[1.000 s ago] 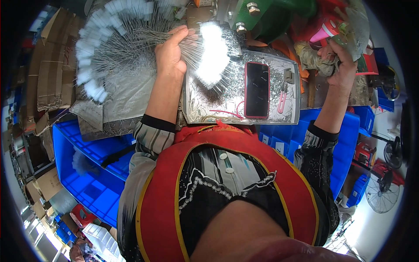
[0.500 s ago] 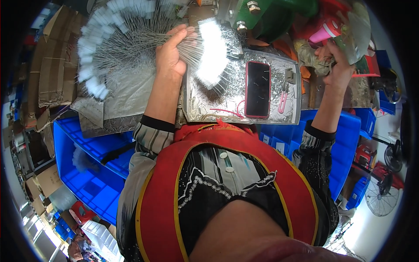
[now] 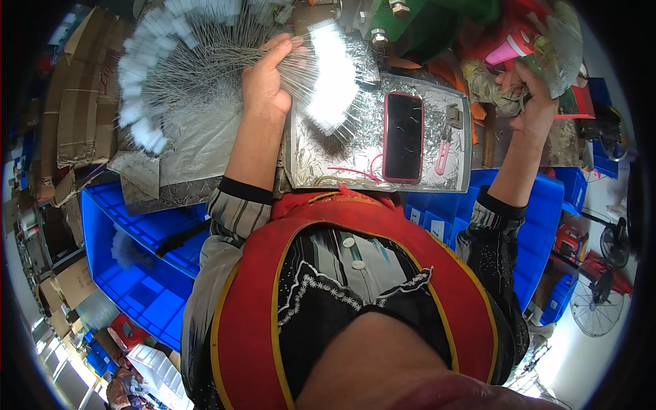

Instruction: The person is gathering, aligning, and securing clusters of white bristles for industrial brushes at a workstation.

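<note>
My left hand (image 3: 263,85) is closed around the wire stems of a fanned bundle of thin brushes (image 3: 298,74). Their white bristle heads glow under a bright light, over the left side of a shallow tray (image 3: 298,179). A large heap of similar wire-stemmed brushes (image 3: 205,65) with white heads spreads out beyond that hand to the left. At the far right, my right hand (image 3: 536,106) is wrapped around a crumpled, pale cloth-like wrapping (image 3: 499,92); what lies inside it is hidden. A pink cup-shaped thing (image 3: 509,51) sits just above this hand.
In the tray lie a phone (image 3: 403,137), a pink cutter (image 3: 443,157) and many wire clippings. Green machinery (image 3: 437,27) with bolts stands at the back. Cardboard boxes (image 3: 82,102) are at left, blue bins (image 3: 143,294) below the bench, and a fan (image 3: 594,304) at right.
My right hand and the wrapping it grips have shifted slightly right and down. My left hand keeps its hold on the brushes, almost unmoved.
</note>
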`<state>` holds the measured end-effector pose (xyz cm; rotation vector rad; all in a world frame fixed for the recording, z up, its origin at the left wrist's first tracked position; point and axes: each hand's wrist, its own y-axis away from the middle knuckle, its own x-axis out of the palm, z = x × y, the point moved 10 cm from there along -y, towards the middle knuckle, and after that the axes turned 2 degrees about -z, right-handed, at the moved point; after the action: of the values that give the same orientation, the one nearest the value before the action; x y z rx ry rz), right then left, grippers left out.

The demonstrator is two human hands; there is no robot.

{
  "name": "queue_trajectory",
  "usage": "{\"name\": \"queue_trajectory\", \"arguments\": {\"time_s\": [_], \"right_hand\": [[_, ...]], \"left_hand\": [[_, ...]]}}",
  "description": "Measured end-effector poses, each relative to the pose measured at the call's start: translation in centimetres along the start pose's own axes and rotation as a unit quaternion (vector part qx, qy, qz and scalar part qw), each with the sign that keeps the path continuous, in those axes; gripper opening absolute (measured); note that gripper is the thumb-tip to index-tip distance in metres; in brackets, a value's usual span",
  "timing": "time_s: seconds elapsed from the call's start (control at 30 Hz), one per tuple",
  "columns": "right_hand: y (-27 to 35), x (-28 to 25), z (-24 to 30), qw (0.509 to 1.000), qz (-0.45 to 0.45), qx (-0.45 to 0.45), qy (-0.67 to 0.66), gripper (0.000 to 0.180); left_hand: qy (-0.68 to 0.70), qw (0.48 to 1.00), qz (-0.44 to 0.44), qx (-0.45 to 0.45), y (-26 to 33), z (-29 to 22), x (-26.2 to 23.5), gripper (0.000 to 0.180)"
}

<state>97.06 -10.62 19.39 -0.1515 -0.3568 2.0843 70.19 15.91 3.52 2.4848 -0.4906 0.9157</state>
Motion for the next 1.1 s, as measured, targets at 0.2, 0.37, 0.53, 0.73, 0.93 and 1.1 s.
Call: {"name": "queue_trajectory", "arguments": {"time_s": [0.2, 0.37, 0.53, 0.73, 0.93, 1.1], "right_hand": [[0.6, 0.4, -1.0, 0.994, 0.022, -0.088, -0.061, 0.015], [0.0, -0.1, -5.3, 0.993, 0.019, -0.047, -0.109, 0.017], [0.1, 0.5, 0.4, 1.0, -0.01, -0.002, -0.001, 0.017], [0.3, -0.1, 0.0, 0.999, -0.035, 0.004, 0.0, 0.013], [0.0, 0.1, -0.1, 1.0, -0.008, 0.016, -0.024, 0.012], [0.1, 0.1, 0.1, 0.999, -0.021, -0.01, -0.038, 0.014]], "left_hand": [[0.006, 1.0, 0.004, 0.003, -0.1, 0.0, 0.1, 0.02], [-0.034, 0.999, 0.008, 0.001, -0.5, -0.1, -0.2, 0.026], [-0.015, 1.0, 0.025, 0.002, -0.8, 0.1, 0.2, 0.027], [-0.009, 1.0, -0.003, 0.029, -0.6, 0.0, 0.1, 0.029], [-0.02, 0.999, 0.001, 0.033, -0.6, -0.2, 0.5, 0.03], [-0.017, 0.999, -0.003, 0.034, -0.4, -0.3, 0.6, 0.03]]}}
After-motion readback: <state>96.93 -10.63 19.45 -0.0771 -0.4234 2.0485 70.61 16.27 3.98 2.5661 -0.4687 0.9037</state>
